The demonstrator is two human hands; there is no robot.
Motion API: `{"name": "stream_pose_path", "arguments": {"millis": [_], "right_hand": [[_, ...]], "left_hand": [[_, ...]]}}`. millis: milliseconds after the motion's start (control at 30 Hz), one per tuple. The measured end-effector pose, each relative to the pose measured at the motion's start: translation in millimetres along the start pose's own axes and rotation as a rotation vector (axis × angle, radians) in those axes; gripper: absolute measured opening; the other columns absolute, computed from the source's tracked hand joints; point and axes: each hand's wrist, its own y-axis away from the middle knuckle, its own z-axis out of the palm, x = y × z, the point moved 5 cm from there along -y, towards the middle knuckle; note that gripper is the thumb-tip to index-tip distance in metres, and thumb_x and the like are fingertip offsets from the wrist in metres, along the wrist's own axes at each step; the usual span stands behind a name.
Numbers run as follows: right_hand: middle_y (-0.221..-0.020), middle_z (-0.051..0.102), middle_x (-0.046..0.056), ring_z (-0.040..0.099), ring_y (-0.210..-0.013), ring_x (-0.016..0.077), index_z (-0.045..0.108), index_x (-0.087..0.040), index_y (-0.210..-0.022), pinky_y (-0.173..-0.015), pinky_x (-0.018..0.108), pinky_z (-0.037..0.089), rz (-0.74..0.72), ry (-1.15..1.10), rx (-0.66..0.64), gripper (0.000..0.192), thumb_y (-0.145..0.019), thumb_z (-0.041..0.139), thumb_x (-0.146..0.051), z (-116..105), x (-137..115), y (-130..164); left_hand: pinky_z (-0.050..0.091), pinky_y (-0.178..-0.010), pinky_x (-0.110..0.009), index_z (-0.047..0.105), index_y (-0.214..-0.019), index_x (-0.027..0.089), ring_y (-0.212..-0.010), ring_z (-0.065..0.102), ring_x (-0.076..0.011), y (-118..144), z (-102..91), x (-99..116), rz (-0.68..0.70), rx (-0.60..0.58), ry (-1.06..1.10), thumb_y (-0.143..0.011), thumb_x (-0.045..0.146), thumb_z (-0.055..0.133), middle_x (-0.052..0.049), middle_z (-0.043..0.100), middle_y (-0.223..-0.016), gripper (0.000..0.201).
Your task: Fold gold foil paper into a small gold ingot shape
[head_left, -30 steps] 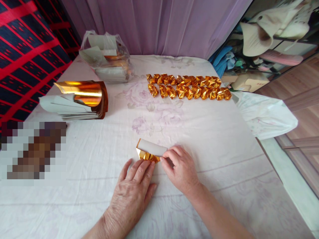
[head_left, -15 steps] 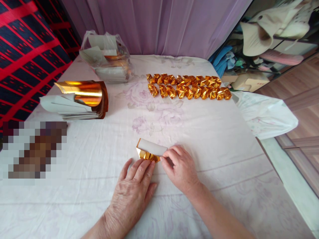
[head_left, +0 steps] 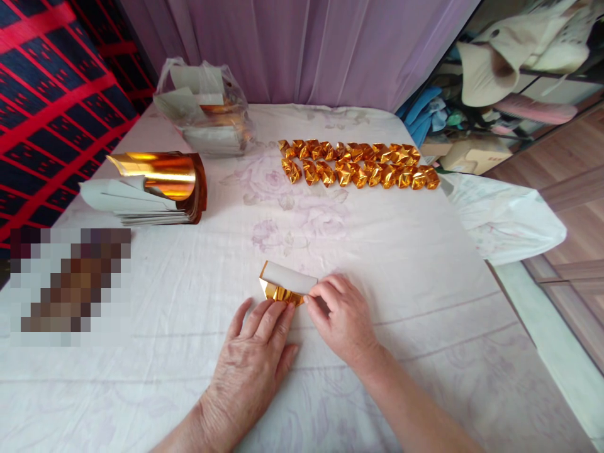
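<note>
A partly folded sheet of gold foil paper (head_left: 289,277) lies on the cloth in front of me, its pale grey back showing on the far strip and crinkled gold on the near edge. My left hand (head_left: 257,346) rests on the near edge, fingers stretched out and fingertips on the gold. At the right end of the sheet, my right hand (head_left: 342,318) pinches the corner between thumb and forefinger. Farther off, two rows of folded gold paper pieces (head_left: 361,174) sit on the table.
A curled stack of gold paper sheets (head_left: 160,214) lies at the left, before a clear plastic bag (head_left: 202,107) of more sheets. A pixelated patch (head_left: 75,280) covers something at the left edge. A white plastic bag (head_left: 509,217) hangs by the table's right edge, beside cluttered shelves.
The view has shifted very slightly, moving the scene a little to the right. Both hands keep nearly the same position on the foil paper.
</note>
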Motion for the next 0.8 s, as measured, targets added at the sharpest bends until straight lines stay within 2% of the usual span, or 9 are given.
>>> {"name": "stream_pose_path", "arguments": {"millis": [800], "right_hand": [[-0.078,0.061,0.002,0.057,-0.079,0.0193,0.059,-0.021,-0.076,-0.072,0.032,0.041,0.001,0.012,0.005,0.012,-0.087,0.061,-0.019,0.4,-0.2,-0.1]], "left_hand": [[0.039,-0.108,-0.049,0.059,-0.130,0.016,-0.117,0.056,-0.0257,-0.4,0.0,0.5,-0.001,0.001,0.005,-0.099,0.032,0.043,-0.008,0.065,-0.125,0.039]]}}
